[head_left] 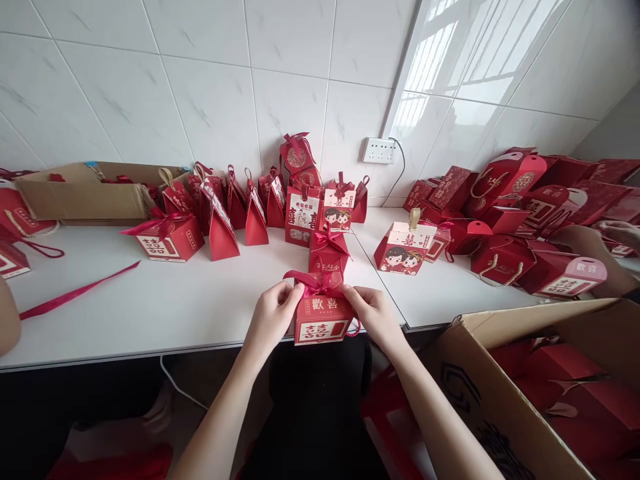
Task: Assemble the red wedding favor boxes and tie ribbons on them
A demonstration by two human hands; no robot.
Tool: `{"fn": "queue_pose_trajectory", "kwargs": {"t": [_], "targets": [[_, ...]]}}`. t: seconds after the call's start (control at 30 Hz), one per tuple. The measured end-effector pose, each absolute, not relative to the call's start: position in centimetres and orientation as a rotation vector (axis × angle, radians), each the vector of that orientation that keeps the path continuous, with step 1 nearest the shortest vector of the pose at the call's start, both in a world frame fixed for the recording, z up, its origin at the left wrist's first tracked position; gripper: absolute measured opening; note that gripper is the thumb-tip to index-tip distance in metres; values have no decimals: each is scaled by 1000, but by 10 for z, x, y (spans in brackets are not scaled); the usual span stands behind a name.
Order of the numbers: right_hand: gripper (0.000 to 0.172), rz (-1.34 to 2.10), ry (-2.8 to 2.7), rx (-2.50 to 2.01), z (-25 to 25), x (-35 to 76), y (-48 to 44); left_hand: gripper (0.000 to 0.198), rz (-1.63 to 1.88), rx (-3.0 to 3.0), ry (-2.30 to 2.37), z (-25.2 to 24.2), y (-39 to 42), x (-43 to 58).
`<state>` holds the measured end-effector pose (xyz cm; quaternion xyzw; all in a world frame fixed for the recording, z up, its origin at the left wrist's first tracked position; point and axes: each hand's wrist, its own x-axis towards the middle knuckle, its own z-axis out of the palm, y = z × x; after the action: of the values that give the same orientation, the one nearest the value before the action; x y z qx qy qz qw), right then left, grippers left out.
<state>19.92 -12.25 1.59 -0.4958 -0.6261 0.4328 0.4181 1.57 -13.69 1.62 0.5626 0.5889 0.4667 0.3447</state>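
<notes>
A red gift box [320,325] with gold and white lettering sits at the table's front edge, directly before me. Across its top is a dark pink ribbon [320,285] tied in a bow. My left hand [274,312] pinches the bow's left side between thumb and fingers. On the other side, my right hand [371,312] has its thumb and fingers closed on the ribbon at the right. A red tassel cord hangs by the box's right side. Right behind it stands another red box [329,252] with a ribbon bow.
Finished-looking red boxes [220,227] line the wall side. A loose ribbon [80,291] lies at left, near another person's arm [7,320]. Many boxes [505,207] are heaped at right, where someone's hand [620,233] reaches. An open carton [470,360] stands at front right.
</notes>
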Motion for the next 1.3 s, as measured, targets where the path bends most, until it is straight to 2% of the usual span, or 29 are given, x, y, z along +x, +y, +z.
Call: {"fn": "queue_pose_trajectory", "kwargs": {"t": [0.2, 0.5, 0.77, 1.3], "targets": [[49, 980, -1447, -1086, 8, 191, -126, 41, 1259, 1467, 1598, 21, -145, 16], [49, 973, -1502, -1188, 8, 191, -122, 55, 1145, 1388, 1618, 23, -143, 17], [47, 913, -1365, -1166, 5, 181, -132, 42, 1365, 1285, 1360, 5, -145, 22], [46, 1221, -1107, -1015, -12, 178, -130, 39, 1469, 1221, 1269, -6, -147, 26]]}}
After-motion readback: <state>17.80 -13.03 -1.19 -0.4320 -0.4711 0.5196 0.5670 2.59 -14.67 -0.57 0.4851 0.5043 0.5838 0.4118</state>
